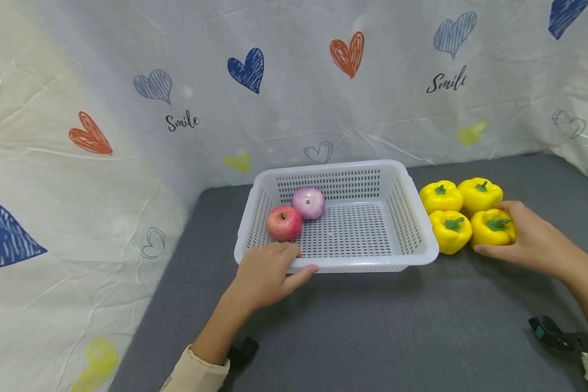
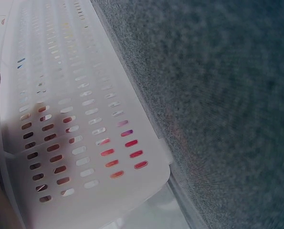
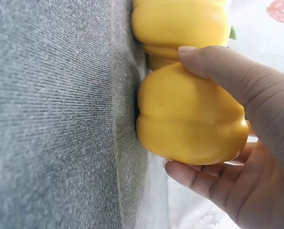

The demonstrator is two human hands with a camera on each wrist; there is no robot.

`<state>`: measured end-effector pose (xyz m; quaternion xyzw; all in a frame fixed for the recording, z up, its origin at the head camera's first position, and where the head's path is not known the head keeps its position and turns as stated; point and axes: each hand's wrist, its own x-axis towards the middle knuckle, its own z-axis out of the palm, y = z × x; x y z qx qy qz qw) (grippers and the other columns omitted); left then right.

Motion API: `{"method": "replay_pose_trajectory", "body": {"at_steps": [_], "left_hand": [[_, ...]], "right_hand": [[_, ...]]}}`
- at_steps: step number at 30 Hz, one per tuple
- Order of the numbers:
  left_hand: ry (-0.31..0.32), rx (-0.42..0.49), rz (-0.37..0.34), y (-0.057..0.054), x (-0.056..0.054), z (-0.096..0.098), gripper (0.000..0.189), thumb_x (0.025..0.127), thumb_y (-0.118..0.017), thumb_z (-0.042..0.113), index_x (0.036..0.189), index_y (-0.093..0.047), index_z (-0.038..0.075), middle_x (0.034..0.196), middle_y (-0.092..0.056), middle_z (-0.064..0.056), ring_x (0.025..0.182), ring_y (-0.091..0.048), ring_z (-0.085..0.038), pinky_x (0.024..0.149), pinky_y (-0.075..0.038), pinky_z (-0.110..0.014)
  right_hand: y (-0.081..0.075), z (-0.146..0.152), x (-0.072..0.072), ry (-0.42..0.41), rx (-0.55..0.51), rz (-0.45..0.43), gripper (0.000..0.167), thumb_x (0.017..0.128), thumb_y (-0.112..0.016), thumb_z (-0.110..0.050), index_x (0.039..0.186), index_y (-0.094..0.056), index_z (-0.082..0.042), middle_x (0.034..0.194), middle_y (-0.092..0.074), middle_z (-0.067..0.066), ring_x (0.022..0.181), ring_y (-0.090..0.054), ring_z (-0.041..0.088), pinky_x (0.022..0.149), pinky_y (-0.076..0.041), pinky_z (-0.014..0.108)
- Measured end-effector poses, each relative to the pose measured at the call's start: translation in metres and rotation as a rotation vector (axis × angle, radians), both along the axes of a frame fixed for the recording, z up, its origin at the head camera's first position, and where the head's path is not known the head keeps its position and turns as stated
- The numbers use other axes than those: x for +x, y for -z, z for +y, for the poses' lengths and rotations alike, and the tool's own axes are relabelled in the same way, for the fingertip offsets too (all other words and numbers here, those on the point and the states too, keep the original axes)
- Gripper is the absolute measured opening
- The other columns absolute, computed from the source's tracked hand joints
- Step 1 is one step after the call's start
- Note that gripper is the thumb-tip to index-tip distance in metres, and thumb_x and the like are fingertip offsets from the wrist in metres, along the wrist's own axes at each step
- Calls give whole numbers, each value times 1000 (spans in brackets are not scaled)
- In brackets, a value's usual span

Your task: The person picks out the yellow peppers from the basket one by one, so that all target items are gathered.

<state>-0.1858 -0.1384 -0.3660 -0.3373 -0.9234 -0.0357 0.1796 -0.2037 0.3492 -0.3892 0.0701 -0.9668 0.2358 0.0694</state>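
My left hand (image 1: 269, 272) grips the near rim of a white plastic basket (image 1: 353, 265) at its left part, fingers over the edge and thumb along the front. A red apple (image 1: 283, 224) and a purple onion (image 1: 308, 203) lie inside at the basket's left. To the right of the basket, my right hand (image 1: 534, 239) holds the near right yellow bell pepper (image 1: 490, 228) of a tight cluster. In the right wrist view, thumb and fingers span this pepper (image 3: 189, 117), low at the grey cloth. The left wrist view shows the basket's slotted outer wall (image 2: 84, 129).
Beside the held one stand other yellow bell peppers: one at near left (image 1: 449, 234), one at far left (image 1: 440, 197) and one at far right (image 1: 481, 193). Grey cloth (image 1: 372, 332) covers the table. A white curtain (image 1: 284, 120) printed with hearts hangs behind and at the left.
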Motion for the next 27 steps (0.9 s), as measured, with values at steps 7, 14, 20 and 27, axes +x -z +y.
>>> {"method": "replay_pose_trajectory", "body": {"at_steps": [7, 14, 20, 27], "left_hand": [[5, 3, 6, 1, 0, 1, 38, 93, -60, 54, 86, -57, 18, 71, -48, 9, 61, -43, -9, 50, -34, -27], [2, -1, -1, -1, 1, 1, 38, 94, -59, 54, 84, -55, 18, 70, -46, 9, 60, -42, -8, 50, -33, -27], [3, -4, 0, -2, 1, 2, 38, 94, -59, 54, 84, -54, 18, 69, -45, 9, 60, -42, -8, 50, -33, -27], [15, 48, -79, -5, 3, 0, 36, 96, -57, 53, 90, -58, 18, 74, -48, 10, 66, -46, -8, 56, -38, -28]], "right_hand": [[1, 0, -5, -12, -8, 11, 102, 74, -89, -37, 136, -31, 18, 117, -44, 38, 90, -51, 45, 67, -43, 55], [3, -2, -5, -12, -15, 22, 105, 73, -90, -36, 139, -29, 18, 122, -41, 41, 98, -47, 50, 74, -39, 63], [7, -1, -2, -31, -11, 13, 119, 68, -93, -37, 145, -21, 18, 128, -35, 46, 107, -41, 57, 79, -36, 70], [2, 4, 8, -74, 40, 16, 131, 65, -95, -29, 152, -8, 13, 140, -26, 47, 122, -30, 64, 93, -26, 77]]}}
